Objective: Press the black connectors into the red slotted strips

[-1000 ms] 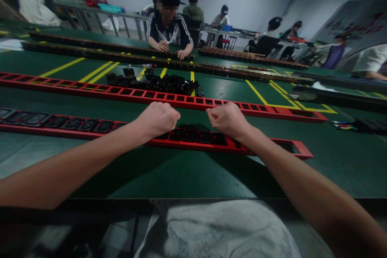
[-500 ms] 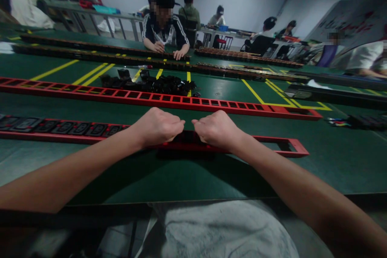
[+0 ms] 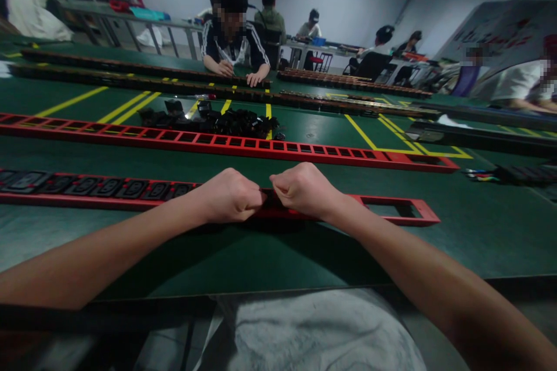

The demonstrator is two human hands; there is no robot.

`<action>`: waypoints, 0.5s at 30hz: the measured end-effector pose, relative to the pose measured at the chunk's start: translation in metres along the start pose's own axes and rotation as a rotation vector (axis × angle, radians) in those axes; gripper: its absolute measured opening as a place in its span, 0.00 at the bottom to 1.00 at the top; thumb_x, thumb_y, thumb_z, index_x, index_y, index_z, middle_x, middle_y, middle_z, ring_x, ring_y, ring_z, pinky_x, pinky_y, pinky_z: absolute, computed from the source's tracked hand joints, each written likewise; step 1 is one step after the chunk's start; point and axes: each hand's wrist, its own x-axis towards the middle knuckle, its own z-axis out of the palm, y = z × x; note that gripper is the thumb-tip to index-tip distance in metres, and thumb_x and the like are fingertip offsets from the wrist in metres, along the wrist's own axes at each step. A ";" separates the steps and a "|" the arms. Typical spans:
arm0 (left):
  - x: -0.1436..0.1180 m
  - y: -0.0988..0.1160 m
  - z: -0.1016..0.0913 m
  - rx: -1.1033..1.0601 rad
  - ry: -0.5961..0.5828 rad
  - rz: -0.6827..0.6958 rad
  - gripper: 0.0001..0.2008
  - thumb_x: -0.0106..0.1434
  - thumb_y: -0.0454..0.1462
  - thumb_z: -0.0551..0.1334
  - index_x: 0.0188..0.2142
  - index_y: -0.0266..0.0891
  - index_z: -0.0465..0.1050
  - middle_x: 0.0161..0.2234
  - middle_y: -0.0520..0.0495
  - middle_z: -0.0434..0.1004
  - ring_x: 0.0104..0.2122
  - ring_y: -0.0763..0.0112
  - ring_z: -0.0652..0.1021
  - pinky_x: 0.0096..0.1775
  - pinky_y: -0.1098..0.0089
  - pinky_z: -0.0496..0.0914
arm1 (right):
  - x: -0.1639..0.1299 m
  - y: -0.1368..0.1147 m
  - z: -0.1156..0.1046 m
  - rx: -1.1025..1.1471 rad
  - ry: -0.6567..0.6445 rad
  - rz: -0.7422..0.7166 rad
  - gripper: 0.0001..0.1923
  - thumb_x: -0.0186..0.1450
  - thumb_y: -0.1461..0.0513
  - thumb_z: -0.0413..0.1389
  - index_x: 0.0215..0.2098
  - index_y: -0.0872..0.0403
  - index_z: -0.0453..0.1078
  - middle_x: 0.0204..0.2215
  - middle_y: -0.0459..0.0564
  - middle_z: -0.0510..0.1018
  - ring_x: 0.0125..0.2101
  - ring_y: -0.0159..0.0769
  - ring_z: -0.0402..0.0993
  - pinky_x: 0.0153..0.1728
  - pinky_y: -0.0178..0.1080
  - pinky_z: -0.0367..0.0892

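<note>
Both hands curl into loose fists and press down on the near red strip (image 3: 391, 208), the left hand (image 3: 228, 196) and right hand (image 3: 304, 188) almost knuckle to knuckle; what lies under the fingers is hidden. Black sockets (image 3: 108, 188) fill the strip's left part, and open slots show at its right end. Beyond lie a second red strip (image 3: 304, 151) and a heap of black parts (image 3: 230, 122). Across the green table (image 3: 261, 255), another person's hands (image 3: 239, 72) work. Each strip's long axis runs left to right.
</note>
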 end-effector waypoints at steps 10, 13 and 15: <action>0.002 0.004 -0.001 -0.001 0.088 -0.028 0.16 0.58 0.31 0.54 0.14 0.37 0.60 0.12 0.55 0.60 0.15 0.78 0.59 0.22 0.69 0.49 | 0.000 0.001 0.004 0.115 -0.025 0.079 0.16 0.59 0.69 0.51 0.14 0.55 0.60 0.14 0.42 0.56 0.19 0.26 0.47 0.24 0.37 0.42; 0.002 0.005 -0.001 0.015 0.078 -0.068 0.15 0.55 0.32 0.54 0.13 0.38 0.60 0.11 0.54 0.59 0.14 0.77 0.58 0.21 0.69 0.48 | 0.000 0.001 0.007 0.153 0.000 0.045 0.17 0.60 0.69 0.50 0.14 0.55 0.57 0.14 0.41 0.54 0.19 0.25 0.45 0.24 0.38 0.42; 0.002 0.005 -0.001 0.028 0.064 -0.103 0.15 0.54 0.32 0.54 0.12 0.38 0.60 0.11 0.54 0.59 0.14 0.77 0.57 0.21 0.69 0.48 | 0.000 0.004 0.010 0.177 0.036 0.008 0.18 0.61 0.69 0.50 0.14 0.55 0.55 0.15 0.41 0.53 0.19 0.25 0.43 0.24 0.38 0.42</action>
